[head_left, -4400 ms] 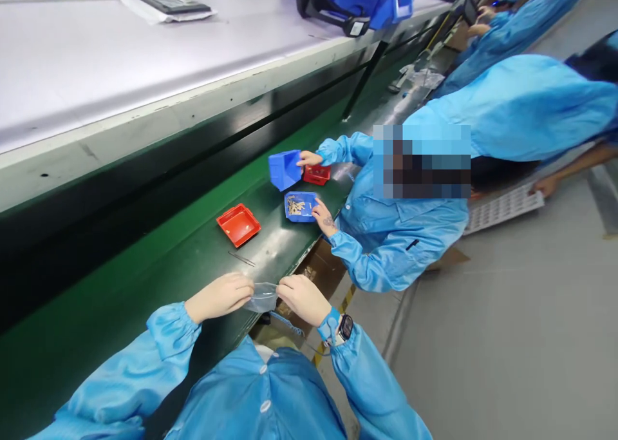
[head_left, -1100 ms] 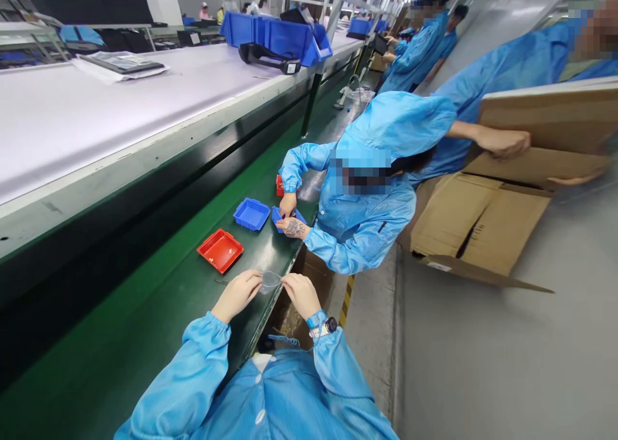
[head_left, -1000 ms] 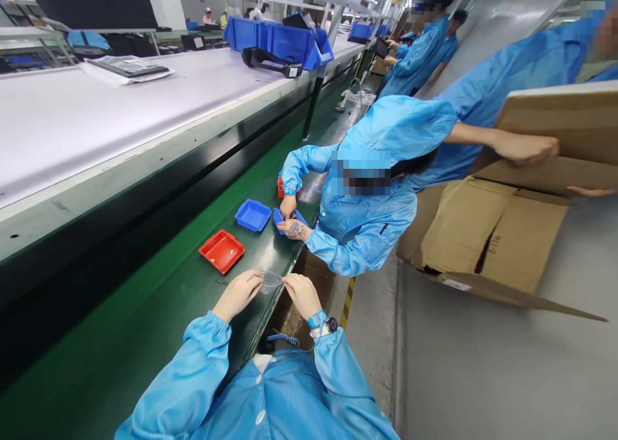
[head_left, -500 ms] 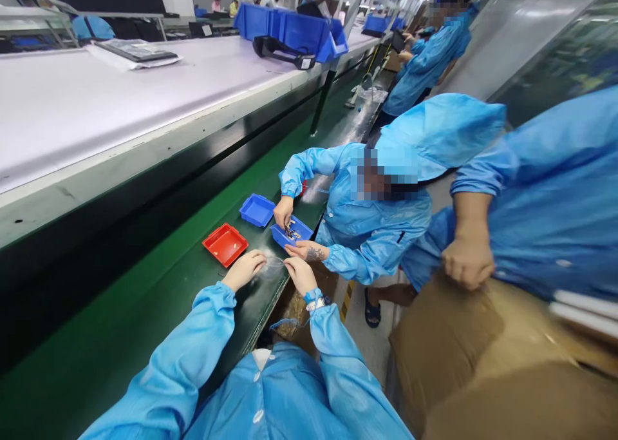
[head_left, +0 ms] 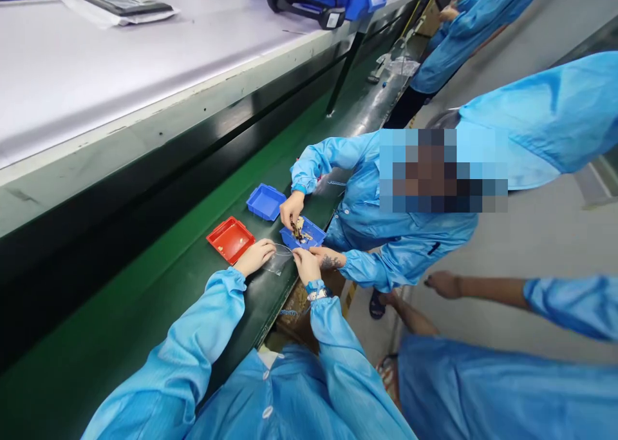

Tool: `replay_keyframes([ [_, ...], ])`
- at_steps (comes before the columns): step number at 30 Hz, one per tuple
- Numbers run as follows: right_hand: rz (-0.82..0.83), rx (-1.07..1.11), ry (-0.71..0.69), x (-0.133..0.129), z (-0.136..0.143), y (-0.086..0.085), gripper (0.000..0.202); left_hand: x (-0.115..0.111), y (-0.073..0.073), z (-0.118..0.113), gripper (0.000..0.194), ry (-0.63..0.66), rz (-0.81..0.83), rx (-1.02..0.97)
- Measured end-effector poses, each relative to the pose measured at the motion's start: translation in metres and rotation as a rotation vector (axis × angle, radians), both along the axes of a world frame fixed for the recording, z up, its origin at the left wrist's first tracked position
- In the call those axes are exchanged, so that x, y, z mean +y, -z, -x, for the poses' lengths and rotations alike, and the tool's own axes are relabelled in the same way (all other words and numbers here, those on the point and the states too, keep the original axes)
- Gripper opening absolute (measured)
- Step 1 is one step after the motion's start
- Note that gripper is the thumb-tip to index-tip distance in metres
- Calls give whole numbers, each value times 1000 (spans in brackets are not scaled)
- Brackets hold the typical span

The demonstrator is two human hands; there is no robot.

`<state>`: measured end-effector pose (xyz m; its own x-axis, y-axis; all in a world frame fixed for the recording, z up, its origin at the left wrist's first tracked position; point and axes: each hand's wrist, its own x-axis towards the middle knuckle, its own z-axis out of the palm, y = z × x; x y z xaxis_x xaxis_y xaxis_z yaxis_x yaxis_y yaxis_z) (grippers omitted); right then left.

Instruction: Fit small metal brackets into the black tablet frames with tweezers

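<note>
A clear plastic bag [head_left: 276, 261] lies at the green bench's edge, between my two hands. My left hand [head_left: 258, 256] pinches its left side, close to the red tray [head_left: 230, 239]. On the opposite side, my right hand [head_left: 306, 263] has its fingertips closed on the bag's rim, beside a co-worker's tattooed hand. The bag's opening looks spread between the fingers; its contents cannot be made out. My right wrist wears a blue band and a watch.
A co-worker on the right reaches into a blue tray [head_left: 316, 235] of small parts. Behind it is another blue tray [head_left: 266, 202]. A white raised shelf [head_left: 145, 92] runs along the left. Another person stands at lower right.
The view has shifted closer and downward. The person at right with the brown package has moved, and the package is out of view. My hands keep hold of the bag.
</note>
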<state>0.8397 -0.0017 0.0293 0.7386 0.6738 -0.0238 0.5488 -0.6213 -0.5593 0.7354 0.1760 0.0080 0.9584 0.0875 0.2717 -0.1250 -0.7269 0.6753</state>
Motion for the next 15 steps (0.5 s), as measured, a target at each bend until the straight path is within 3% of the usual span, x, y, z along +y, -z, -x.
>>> replay_keyframes([
  [15,-123,95,26,3,-3,-5,15,-1,-19,-4,21,-31,84,32],
])
